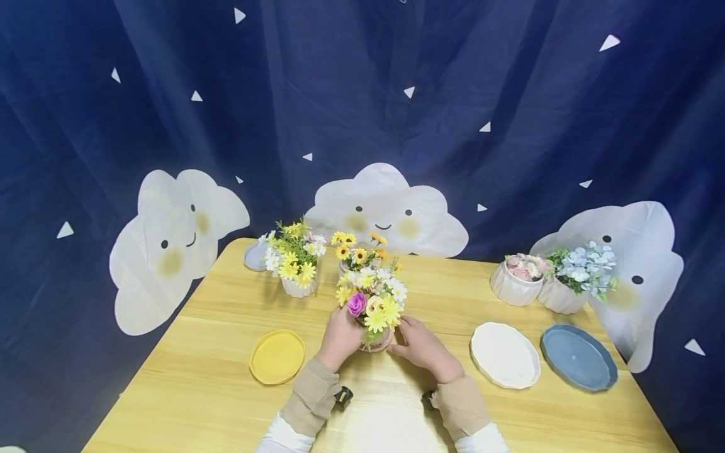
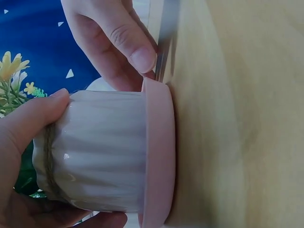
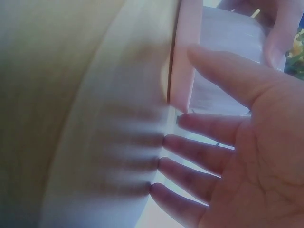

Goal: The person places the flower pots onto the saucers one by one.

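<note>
A white ribbed flower pot (image 2: 104,152) with twine round its rim stands upright in a pink saucer (image 2: 160,156) on the table. Yellow, white and purple artificial flowers (image 1: 374,302) fill it, hiding most of the pot in the head view. My left hand (image 1: 342,338) grips the pot's upper part, thumb on one side and fingers on the other. On the saucer's right side is my right hand (image 1: 425,347), its thumb at the saucer's rim. The right wrist view shows that hand's fingers (image 3: 199,152) spread and fairly straight, tips close to the tabletop.
Behind stand a pot of small sunflowers (image 1: 359,255) and a pot of yellow daisies (image 1: 297,286), near a pale blue saucer (image 1: 256,257). A yellow saucer (image 1: 277,357) lies left; white (image 1: 505,355) and dark blue saucers (image 1: 579,357) lie right, before pink-flowered (image 1: 517,286) and blue-flowered pots (image 1: 563,297).
</note>
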The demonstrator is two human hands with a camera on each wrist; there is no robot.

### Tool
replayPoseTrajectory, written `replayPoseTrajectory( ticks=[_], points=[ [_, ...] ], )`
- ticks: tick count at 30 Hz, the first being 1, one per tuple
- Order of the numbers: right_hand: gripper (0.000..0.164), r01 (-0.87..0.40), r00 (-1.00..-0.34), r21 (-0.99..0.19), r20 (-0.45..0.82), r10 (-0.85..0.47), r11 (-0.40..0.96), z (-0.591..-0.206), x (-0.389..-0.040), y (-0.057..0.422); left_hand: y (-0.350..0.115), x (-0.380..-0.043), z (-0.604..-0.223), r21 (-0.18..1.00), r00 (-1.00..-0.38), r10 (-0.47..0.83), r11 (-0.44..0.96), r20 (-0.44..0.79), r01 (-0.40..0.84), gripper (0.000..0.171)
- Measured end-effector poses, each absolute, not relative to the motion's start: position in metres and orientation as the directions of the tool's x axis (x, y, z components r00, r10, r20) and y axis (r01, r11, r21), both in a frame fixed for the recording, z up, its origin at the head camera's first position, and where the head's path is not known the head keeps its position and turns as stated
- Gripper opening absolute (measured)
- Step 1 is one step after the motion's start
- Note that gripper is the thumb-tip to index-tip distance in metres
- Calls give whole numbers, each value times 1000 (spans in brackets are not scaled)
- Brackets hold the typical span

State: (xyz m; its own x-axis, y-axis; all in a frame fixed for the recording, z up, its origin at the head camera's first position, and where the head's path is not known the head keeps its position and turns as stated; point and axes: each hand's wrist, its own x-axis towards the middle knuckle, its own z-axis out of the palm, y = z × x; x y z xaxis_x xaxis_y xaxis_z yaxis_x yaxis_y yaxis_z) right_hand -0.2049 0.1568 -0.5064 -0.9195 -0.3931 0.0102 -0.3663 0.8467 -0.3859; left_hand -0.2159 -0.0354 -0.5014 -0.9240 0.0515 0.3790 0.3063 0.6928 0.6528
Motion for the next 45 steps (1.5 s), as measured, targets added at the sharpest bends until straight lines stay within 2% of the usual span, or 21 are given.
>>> replayPoseTrajectory(
  ticks=[14, 21, 26, 28, 33, 36, 41, 45],
  points=[
    [68, -366, -919, -399, 12, -394, 841, -506, -203, 157, -39, -219, -507, 672, -912, 140, 634, 387, 382, 49],
    [69, -356, -921, -413, 5, -389, 838, -504, -202, 156, -50, -221, -499, 757, -935, 282, 557, 216, 343, 50],
    [68, -364, -919, -408, 11, -394, 837, -504, -203, 157, -60, -220, -491, 759, -937, 326, 577, 124, 301, 54],
    [68, -363, -918, -411, 6, -396, 836, -503, -204, 157, -64, -219, -488, 763, -939, 338, 589, 67, 266, 50],
    [68, -359, -916, -420, -15, -402, 834, -503, -204, 159, -74, -216, -477, 757, -915, 401, 608, -32, 240, 28],
    [66, -362, -912, -426, -21, -409, 829, -501, -204, 160, -80, -214, -471, 746, -904, 424, 618, -51, 248, 38],
    [64, -363, -909, -437, -29, -416, 823, -497, -203, 161, -91, -209, -460, 712, -911, 403, 665, -87, 226, 68],
    [64, -349, -911, -443, -46, -409, 826, -496, -202, 163, -104, -205, -452, 671, -911, 398, 705, -108, 228, 70]
  ],
)
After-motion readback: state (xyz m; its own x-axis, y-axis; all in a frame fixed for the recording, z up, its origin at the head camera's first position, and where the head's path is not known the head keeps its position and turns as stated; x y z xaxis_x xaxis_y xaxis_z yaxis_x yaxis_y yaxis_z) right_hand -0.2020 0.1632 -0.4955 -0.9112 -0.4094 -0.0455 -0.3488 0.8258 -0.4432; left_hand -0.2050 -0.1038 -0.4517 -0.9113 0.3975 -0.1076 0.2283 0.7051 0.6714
